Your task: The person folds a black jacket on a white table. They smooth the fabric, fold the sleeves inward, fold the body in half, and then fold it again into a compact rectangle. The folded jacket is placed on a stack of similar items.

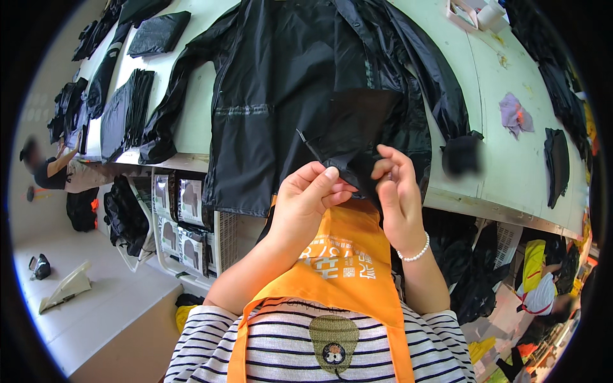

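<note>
A large black jacket point(290, 83) lies spread on the table in front of me, its sleeves out to both sides. Over its lower part is a smaller black fabric pouch point(361, 118), with a thin dark cord or zip end sticking out at its left. My left hand point(310, 198) pinches the lower edge of this pouch between thumb and fingers. Close by on the right, my right hand point(399, 198) is raised, fingers loosely bent and apart, beside the dark cloth. Whether its fingertips touch the cloth is hard to see.
Stacked black folded garments point(128, 112) lie at the left, with a folded black packet point(159, 33) behind them. A purple rag point(514, 115) and a black folded piece point(557, 167) lie at the right. Below the table stands a white crate point(227, 239). Another person point(54, 167) works far left.
</note>
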Action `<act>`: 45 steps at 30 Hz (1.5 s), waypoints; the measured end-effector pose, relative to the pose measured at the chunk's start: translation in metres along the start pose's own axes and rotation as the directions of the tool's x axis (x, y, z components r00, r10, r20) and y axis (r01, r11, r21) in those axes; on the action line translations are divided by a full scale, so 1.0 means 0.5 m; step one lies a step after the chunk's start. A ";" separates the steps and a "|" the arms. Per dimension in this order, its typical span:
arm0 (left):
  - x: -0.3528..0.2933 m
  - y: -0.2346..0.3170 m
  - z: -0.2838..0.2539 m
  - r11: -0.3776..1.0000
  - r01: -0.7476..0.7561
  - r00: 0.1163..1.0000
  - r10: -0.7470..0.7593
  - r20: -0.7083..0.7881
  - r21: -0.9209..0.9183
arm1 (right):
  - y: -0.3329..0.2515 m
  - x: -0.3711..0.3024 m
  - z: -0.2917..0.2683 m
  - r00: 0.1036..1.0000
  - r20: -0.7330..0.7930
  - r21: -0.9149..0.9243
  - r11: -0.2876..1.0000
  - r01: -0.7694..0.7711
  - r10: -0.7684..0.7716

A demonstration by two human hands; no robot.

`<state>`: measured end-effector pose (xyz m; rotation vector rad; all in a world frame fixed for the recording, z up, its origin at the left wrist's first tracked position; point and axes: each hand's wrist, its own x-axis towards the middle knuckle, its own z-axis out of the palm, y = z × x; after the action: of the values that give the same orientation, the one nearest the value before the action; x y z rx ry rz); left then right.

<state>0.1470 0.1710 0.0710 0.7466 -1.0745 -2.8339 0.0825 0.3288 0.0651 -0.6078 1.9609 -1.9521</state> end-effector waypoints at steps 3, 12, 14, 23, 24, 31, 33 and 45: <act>0.002 0.001 0.007 0.999 0.000 1.000 0.001 -0.009 0.038 | 0.010 -0.017 -0.006 0.999 0.006 -0.206 0.978 0.038 -0.037; 0.006 -0.005 0.022 0.995 0.010 1.000 -0.010 -0.001 0.098 | -0.019 -0.006 0.001 0.979 -0.016 -0.428 0.886 0.176 -0.202; 0.007 -0.002 0.027 0.995 0.020 1.000 -0.021 0.012 0.098 | -0.023 -0.003 0.000 0.978 -0.025 -0.428 0.887 0.175 -0.206; 0.009 -0.001 0.029 0.996 0.037 0.998 -0.041 0.051 0.080 | -0.020 -0.002 0.001 0.979 -0.069 -0.369 0.916 0.155 -0.193; 0.009 -0.001 0.029 0.996 0.038 0.998 -0.042 0.053 0.078 | -0.019 -0.002 0.001 0.977 -0.072 -0.372 0.914 0.161 -0.201; 0.011 -0.002 0.019 0.998 0.041 0.995 -0.045 0.089 0.045 | -0.021 -0.008 0.001 0.984 -0.077 -0.330 0.936 0.124 -0.158; 0.009 -0.002 0.020 0.998 0.039 0.996 -0.042 0.078 0.041 | -0.018 -0.010 0.000 0.990 -0.104 -0.232 0.970 0.070 -0.097; 0.006 -0.013 0.012 0.929 -0.062 0.998 0.054 0.031 0.364 | -0.021 0.010 0.008 0.985 -0.135 -0.235 0.970 0.070 -0.104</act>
<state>0.1428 0.1791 0.0698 0.6874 -1.6262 -2.6257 0.0809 0.3229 0.0759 -0.6337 2.3096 -1.8825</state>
